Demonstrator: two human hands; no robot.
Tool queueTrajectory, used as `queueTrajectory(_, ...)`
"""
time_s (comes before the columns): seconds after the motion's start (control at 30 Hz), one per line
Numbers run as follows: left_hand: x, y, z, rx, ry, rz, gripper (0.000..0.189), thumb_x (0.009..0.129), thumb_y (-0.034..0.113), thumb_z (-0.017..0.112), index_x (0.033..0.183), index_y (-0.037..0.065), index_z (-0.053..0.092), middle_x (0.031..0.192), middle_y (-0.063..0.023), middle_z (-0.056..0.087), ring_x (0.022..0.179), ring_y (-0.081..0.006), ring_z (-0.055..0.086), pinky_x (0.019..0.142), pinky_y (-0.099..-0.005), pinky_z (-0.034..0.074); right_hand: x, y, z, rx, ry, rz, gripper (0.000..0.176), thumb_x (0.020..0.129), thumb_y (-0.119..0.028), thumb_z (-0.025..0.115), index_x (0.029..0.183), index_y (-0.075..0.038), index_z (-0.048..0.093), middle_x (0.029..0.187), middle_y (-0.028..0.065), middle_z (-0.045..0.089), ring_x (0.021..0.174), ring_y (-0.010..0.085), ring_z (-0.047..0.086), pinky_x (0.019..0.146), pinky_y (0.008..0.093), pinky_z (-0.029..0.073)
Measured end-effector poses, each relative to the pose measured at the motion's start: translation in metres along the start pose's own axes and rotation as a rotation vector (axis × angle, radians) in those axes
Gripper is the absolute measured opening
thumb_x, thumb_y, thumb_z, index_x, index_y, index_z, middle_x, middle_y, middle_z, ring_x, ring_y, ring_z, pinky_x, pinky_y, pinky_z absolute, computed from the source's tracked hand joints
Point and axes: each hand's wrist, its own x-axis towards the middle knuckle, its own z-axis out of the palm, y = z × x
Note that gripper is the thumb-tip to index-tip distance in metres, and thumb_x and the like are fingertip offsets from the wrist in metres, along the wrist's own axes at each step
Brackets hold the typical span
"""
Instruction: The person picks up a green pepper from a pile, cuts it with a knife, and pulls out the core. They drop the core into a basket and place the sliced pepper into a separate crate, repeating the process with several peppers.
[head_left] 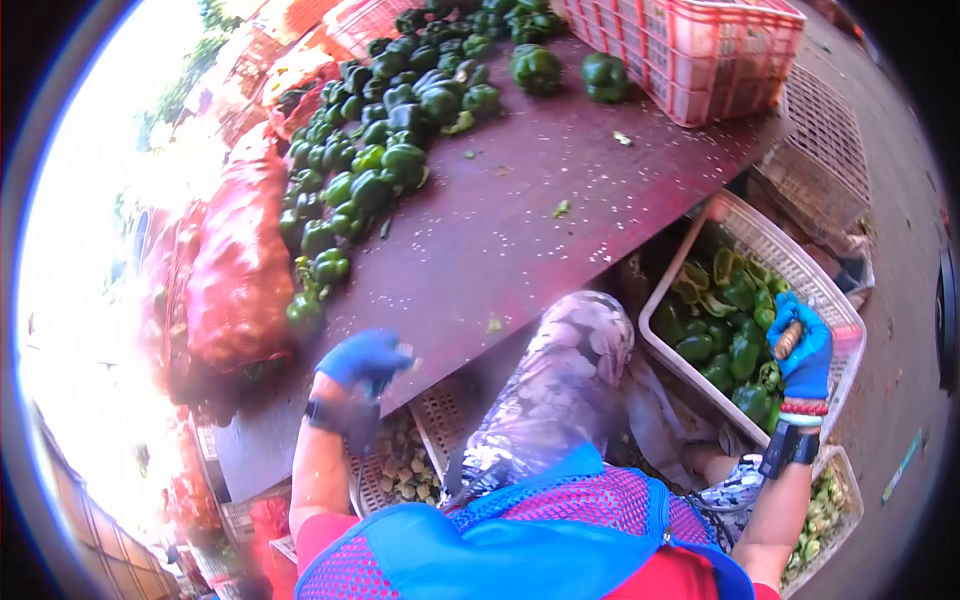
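**Gloved grips at pepper table and crate**

Hovering right grip (806, 352), blue-gloved, above the white crate (790, 262) at the right. Clenching it around a brown handle (788, 340), with one end poking out past the fingers. Not making out what the handle belongs to. Wearing a red bead band and a dark wrist strap just below the glove.

Logging green peppers (735, 345), whole and cut, lying inside the white crate beneath and to the left of that grip. Touching none of them.

Resting left grip (366, 360), also blue-gloved, at the near edge of the dark red table (500, 210). Curling fingers inward, with a small pale bit showing at the fingertips. Cannot tell whether it is grasping anything or merely closed.

Noting a pepper heap (380, 130) spreading along the far left of the table, well apart from both grips. Noting two single peppers sitting near the red crate (690, 50) at top right. Recording red mesh sacks (235, 270) lying just beside the heap at the left.

Seeing a patterned trouser leg (560, 380) rising between the two arms, and a blue apron (500, 550) at the bottom edge. Spotting pale scraps (405, 470) on a perforated tray under the table edge, below the left grip.
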Motion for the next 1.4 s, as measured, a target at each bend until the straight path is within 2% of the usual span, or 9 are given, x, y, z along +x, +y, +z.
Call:
queueTrajectory(0.2,0.066,-0.044,-0.038,-0.119,0.409,-0.097,0.045,0.082,0.042,0.071,0.085,-0.002,0.066,0.067,-0.0129,0.064,0.058,-0.0231,0.063,0.056,-0.0394,0.05,-0.014,0.035,0.044,-0.137,-0.004,0.05,0.035,0.094,-0.021,0.061,0.126,-0.008,0.06,0.104,0.0133,0.066,0.058,0.0123,0.055,0.052,0.027,0.049)
queueTrajectory(0.27,0.132,-0.032,-0.079,-0.233,0.727,0.146,0.045,0.082,0.039,0.072,0.089,-0.002,0.056,0.07,-0.0148,0.064,0.065,-0.025,0.066,0.059,-0.0402,0.051,-0.004,0.041,0.028,-0.119,-0.031,0.133,0.029,0.096,-0.025,0.06,0.12,-0.008,0.062,0.103,0.0115,0.067,0.058,0.0099,0.054,0.052,0.0253,0.048)
queueTrajectory(0.37,0.223,-0.008,-0.148,-0.182,1.078,0.354,0.072,0.075,0.044,0.08,0.12,-0.007,0.056,0.105,-0.0214,0.068,0.101,-0.0348,0.065,0.089,-0.0436,0.05,-0.002,0.048,0.035,-0.133,0.116,0.145,0.028,0.097,-0.031,0.06,0.118,-0.011,0.06,0.096,0.0086,0.068,0.056,0.009,0.054,0.049,0.0238,0.046)
queueTrajectory(0.63,0.305,0.025,-0.177,-0.557,1.052,0.104,0.086,0.061,0.042,0.088,0.123,-0.003,0.048,0.13,-0.0239,0.053,0.111,-0.0307,0.056,0.093,-0.0413,0.048,0.002,0.054,0.051,-0.27,0.178,0.037,0.037,0.097,-0.031,0.06,0.126,-0.007,0.058,0.088,0.0045,0.063,0.059,0.0089,0.051,0.05,0.023,0.044)
queueTrajectory(0.73,0.288,0.058,-0.128,-0.331,1.276,0.342,0.075,0.061,0.027,0.089,0.12,0.002,0.049,0.115,-0.0158,0.055,0.1,-0.0271,0.058,0.09,-0.0386,0.05,0.004,0.063,0.062,-0.379,0.166,-0.006,0.036,0.098,-0.028,0.059,0.126,-0.005,0.058,0.088,0.0039,0.063,0.058,0.0086,0.051,0.05,0.0228,0.045)
queueTrajectory(1.03,0.179,0.286,0.032,-0.047,0.61,1.334,0.073,0.067,0.012,0.085,0.128,0.007,0.046,0.137,-0.0196,0.047,0.128,-0.036,0.049,0.104,-0.0409,0.044,-0.017,0.085,0.106,-0.46,-0.399,0.052,0.063,0.089,-0.025,0.073,0.14,-0.003,0.045,0.117,0.0078,0.063,0.076,0.0125,0.063,0.067,0.0284,0.056)
queueTrajectory(1.17,0.126,0.357,0.077,0.086,0.336,1.571,0.08,0.071,0.015,0.082,0.139,0.005,0.041,0.145,-0.0243,0.041,0.136,-0.0381,0.042,0.109,-0.0424,0.039,-0.033,0.078,0.123,-0.468,-0.375,-0.308,0.079,0.079,-0.018,0.082,0.145,-0.009,0.039,0.113,0.0047,0.06,0.075,0.0083,0.058,0.061,0.025,0.05)
queueTrajectory(1.3,0.122,0.376,0.103,-0.719,-0.164,1.137,0.085,0.089,0.02,0.067,0.153,-0.002,0.014,0.143,-0.0172,0.042,0.133,-0.0286,0.043,0.111,-0.0384,0.036,-0.042,0.047,0.102,-0.413,-0.393,-0.377,0.072,0.077,-0.016,0.083,0.138,-0.011,0.044,0.104,0.0009,0.062,0.068,0.0081,0.056,0.054,0.0228,0.046)
queueTrajectory(1.4,0.113,0.383,0.113,-0.775,-0.332,0.933,0.07,0.092,0.021,0.066,0.149,0.001,0.031,0.134,-0.0108,0.054,0.124,-0.0207,0.051,0.106,-0.0332,0.041,-0.053,0.037,0.096,-0.448,-0.389,-0.383,0.076,0.076,-0.006,0.082,0.141,-0.01,0.042,0.115,0.0043,0.062,0.092,0.0134,0.063,0.078,0.0274,0.054)
